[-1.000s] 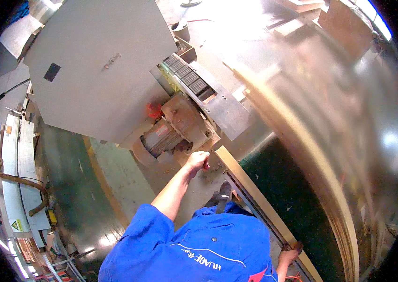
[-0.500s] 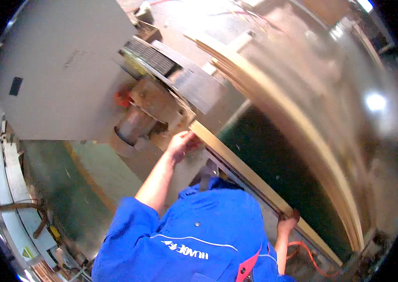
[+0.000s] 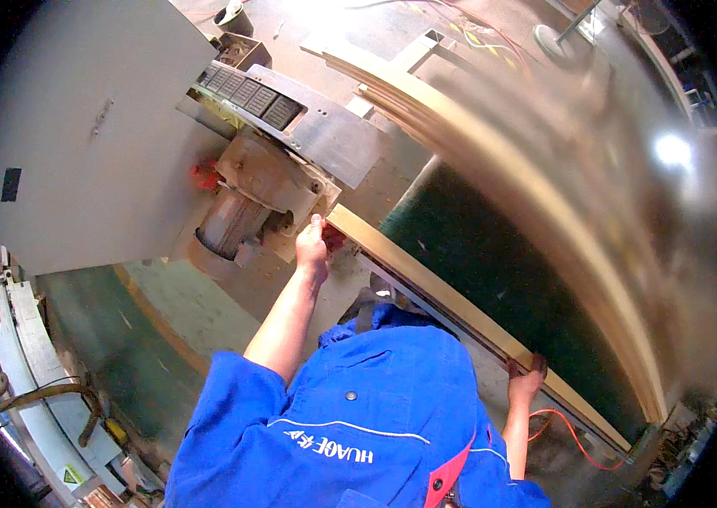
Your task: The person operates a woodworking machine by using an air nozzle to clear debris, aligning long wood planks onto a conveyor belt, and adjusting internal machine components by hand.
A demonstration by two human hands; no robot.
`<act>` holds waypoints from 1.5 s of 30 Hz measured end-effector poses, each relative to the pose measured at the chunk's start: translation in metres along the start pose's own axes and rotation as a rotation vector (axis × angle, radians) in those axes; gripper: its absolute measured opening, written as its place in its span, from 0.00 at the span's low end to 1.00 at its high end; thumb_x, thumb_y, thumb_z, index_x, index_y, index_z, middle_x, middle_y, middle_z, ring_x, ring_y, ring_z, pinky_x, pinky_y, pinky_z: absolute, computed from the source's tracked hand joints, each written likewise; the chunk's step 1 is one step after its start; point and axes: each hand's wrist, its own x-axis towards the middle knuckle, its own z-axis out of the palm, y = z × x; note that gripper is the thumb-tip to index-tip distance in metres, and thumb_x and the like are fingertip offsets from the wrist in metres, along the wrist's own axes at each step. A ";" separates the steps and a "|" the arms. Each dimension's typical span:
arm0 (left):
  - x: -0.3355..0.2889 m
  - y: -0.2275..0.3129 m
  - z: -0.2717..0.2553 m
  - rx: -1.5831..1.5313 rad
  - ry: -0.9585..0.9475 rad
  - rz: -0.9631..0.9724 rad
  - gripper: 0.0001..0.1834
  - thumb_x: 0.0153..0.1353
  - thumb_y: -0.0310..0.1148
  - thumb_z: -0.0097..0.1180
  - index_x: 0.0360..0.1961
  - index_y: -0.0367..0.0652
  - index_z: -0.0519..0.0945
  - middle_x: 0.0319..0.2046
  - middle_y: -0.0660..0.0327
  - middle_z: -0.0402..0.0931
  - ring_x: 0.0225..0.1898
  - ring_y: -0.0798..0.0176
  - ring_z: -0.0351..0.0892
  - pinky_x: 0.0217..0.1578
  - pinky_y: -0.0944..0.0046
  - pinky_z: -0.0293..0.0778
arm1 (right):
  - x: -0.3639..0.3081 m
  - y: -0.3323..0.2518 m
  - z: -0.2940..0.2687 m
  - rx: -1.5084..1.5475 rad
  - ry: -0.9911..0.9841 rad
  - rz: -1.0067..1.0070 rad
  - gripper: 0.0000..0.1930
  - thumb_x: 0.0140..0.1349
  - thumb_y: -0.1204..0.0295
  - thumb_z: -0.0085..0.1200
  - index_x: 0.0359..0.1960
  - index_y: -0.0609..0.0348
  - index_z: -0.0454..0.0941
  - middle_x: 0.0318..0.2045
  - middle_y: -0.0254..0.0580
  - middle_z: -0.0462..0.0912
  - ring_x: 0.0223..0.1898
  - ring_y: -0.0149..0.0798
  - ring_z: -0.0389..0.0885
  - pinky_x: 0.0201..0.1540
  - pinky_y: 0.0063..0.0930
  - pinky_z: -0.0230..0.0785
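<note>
A long pale wooden strip [image 3: 434,286] slants from the upper middle down to the lower right, in front of my body. My left hand [image 3: 312,247] grips its far-left end, thumb on top and fingers partly hidden beneath. Farther down the strip, my right hand [image 3: 526,378] is wrapped round it from the near side, with the fingertips darkened and partly hidden. The strip's left end lies close to the corner of a brown motor unit [image 3: 261,173]. A dark metal rail [image 3: 426,306] runs alongside under the strip.
Beyond the strip lies a dark green surface [image 3: 485,245], with a stack of long wooden strips [image 3: 494,173] at its far side. A grey machine panel [image 3: 96,144] fills the upper left. A metal plate [image 3: 337,140] joins the motor unit. An orange hose [image 3: 566,423] curls at lower right.
The view has shifted slightly and sharpened. My left thumb now lies straighter by the strip's end. Both hands stay on the strip, which has hardly moved relative to the machine.
</note>
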 end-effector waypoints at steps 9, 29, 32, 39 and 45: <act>0.012 -0.002 -0.025 0.216 -0.014 0.198 0.05 0.67 0.30 0.58 0.41 0.42 0.82 0.30 0.64 0.82 0.28 0.68 0.80 0.33 0.66 0.79 | 0.009 0.010 0.005 0.163 -0.027 0.036 0.30 0.44 0.62 0.75 0.49 0.60 0.78 0.50 0.51 0.79 0.53 0.56 0.75 0.56 0.47 0.69; -0.060 -0.023 -0.010 0.563 -0.026 0.049 0.16 0.70 0.46 0.53 0.32 0.46 0.72 0.23 0.64 0.73 0.23 0.69 0.71 0.23 0.68 0.68 | -0.062 0.023 0.021 -0.147 0.012 0.153 0.45 0.61 0.53 0.58 0.72 0.66 0.50 0.73 0.59 0.51 0.75 0.58 0.45 0.75 0.50 0.39; -0.078 -0.038 0.000 0.657 0.000 0.326 0.12 0.71 0.41 0.53 0.37 0.44 0.76 0.24 0.65 0.75 0.24 0.70 0.73 0.25 0.68 0.70 | -0.061 0.048 0.018 -0.186 0.143 0.189 0.44 0.62 0.54 0.56 0.72 0.67 0.50 0.74 0.58 0.50 0.75 0.58 0.44 0.75 0.50 0.38; -0.111 -0.062 0.018 0.957 -0.130 0.486 0.10 0.69 0.36 0.56 0.39 0.39 0.81 0.26 0.65 0.80 0.28 0.71 0.76 0.31 0.70 0.74 | -0.059 0.095 0.022 -0.080 0.126 0.316 0.42 0.63 0.54 0.56 0.73 0.63 0.52 0.74 0.56 0.51 0.74 0.59 0.47 0.74 0.51 0.41; -0.144 -0.082 0.073 1.591 -0.538 1.339 0.24 0.55 0.40 0.70 0.50 0.42 0.78 0.46 0.54 0.80 0.50 0.50 0.77 0.54 0.52 0.71 | -0.047 0.160 0.018 0.151 0.338 0.513 0.37 0.64 0.59 0.57 0.70 0.61 0.57 0.71 0.58 0.57 0.72 0.61 0.54 0.71 0.50 0.49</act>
